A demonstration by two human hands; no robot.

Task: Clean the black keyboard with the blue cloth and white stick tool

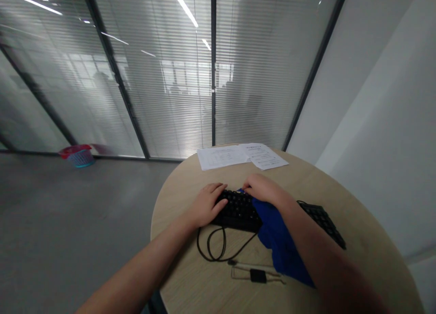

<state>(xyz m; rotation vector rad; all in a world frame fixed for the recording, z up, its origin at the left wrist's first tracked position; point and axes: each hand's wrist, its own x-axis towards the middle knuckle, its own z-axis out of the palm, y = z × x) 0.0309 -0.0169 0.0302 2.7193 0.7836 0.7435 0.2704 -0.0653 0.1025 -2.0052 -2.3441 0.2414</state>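
Observation:
A black keyboard (238,209) lies on the round wooden table (190,277), its cable (211,258) looped in front of it. My left hand (208,205) grips the keyboard's left end, thumb over the keys and fingers at the far edge. At the keyboard's far side, my right hand (260,187) is closed on a blue cloth (277,237), a bit of which pokes out by the fingertips. The rest of the cloth hangs over the keyboard's right end and under my right forearm, hiding that end.
Printed papers (225,157) lie at the table's far edge. A black gridded piece (323,221) rests right of my right forearm. Near the front lies a thin wire tool with a black middle (258,276). A red and blue basket (80,156) stands on the floor by the glass wall.

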